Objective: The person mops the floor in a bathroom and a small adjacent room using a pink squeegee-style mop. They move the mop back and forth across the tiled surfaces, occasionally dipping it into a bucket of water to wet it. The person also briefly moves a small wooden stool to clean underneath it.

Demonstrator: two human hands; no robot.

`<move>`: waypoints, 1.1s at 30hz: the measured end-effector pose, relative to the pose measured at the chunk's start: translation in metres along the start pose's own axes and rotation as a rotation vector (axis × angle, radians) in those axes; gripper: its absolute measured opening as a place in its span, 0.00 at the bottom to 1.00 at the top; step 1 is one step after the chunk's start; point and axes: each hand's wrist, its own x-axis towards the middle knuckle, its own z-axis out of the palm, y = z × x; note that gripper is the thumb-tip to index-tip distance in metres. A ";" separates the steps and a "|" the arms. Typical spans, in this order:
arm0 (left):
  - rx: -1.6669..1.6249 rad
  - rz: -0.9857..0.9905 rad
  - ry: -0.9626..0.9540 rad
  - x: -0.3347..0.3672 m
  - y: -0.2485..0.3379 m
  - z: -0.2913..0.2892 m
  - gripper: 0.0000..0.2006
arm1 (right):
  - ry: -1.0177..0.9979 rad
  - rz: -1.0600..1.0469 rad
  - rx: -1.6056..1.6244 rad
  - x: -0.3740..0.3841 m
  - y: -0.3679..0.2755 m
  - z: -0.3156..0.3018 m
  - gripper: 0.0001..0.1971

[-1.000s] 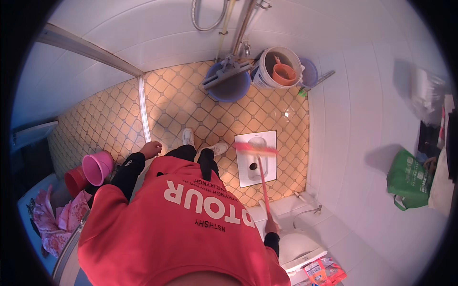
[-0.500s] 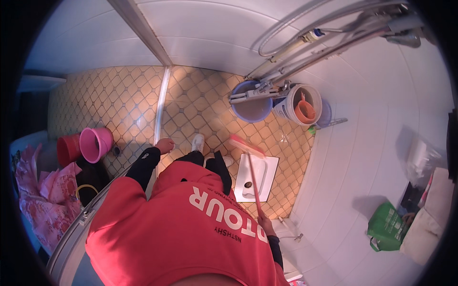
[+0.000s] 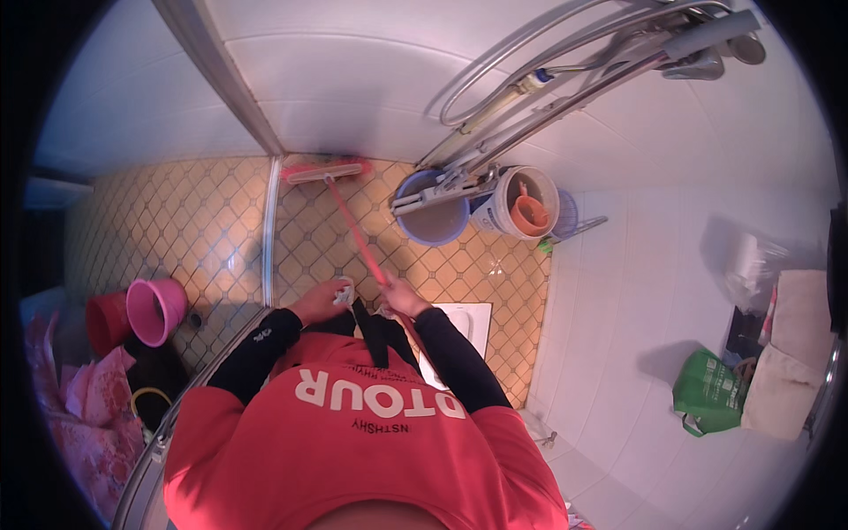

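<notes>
My right hand (image 3: 402,295) is closed round the pink handle of a long-handled floor brush (image 3: 355,231). The handle runs back under my right forearm. Against the foot of the far wall rests the wide pink brush head, with a pale strip along it, just right of the white threshold strip (image 3: 270,238). In front of my body is my left hand (image 3: 320,302), its fingers curled in and nothing seen in them. It lies beside a white shoe (image 3: 344,290), left of the handle and apart from it. My right arm partly hides a white squat toilet (image 3: 473,327).
A blue basin (image 3: 433,231) and a white bucket (image 3: 496,215) holding an orange scoop (image 3: 530,212) stand by the far wall, under metal rails and a hose. Pink (image 3: 152,322) and red (image 3: 104,322) buckets stand left. A green bag (image 3: 707,393) hangs on the right wall.
The brush head has moved from beside the toilet to the far wall, forward and left. My right hand has come forward and left with the handle; my left hand has shifted toward it.
</notes>
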 end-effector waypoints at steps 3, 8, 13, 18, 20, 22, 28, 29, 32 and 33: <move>0.214 0.499 0.077 0.018 0.120 -0.023 0.26 | -0.247 -0.125 0.824 0.033 -0.037 -0.006 0.23; 0.158 0.695 0.442 0.032 0.161 -0.062 0.19 | -0.387 -0.438 0.665 0.028 -0.101 -0.015 0.18; 0.058 0.574 0.476 0.056 0.176 -0.087 0.10 | -0.292 -0.367 0.386 0.010 -0.097 -0.040 0.18; 0.081 0.478 0.821 0.092 0.182 -0.097 0.05 | -0.030 -0.146 0.451 0.039 -0.023 -0.125 0.20; -0.131 0.319 0.851 0.108 0.165 -0.098 0.04 | 0.064 -0.136 0.579 0.049 0.008 -0.175 0.20; -0.265 0.265 0.906 0.127 0.188 -0.097 0.04 | 0.154 -0.122 0.721 0.061 0.037 -0.228 0.20; -0.247 0.386 1.167 0.175 0.190 -0.103 0.06 | 0.476 -0.132 0.989 0.145 0.089 -0.390 0.08; -0.248 0.339 1.238 0.184 0.193 -0.102 0.06 | 0.563 -0.163 1.086 0.166 0.098 -0.417 0.05; -0.236 0.332 1.260 0.216 0.207 -0.105 0.06 | 0.692 -0.180 1.302 0.234 0.131 -0.499 0.05; -0.237 0.329 1.284 0.230 0.210 -0.107 0.06 | 0.753 -0.183 1.401 0.256 0.146 -0.522 0.06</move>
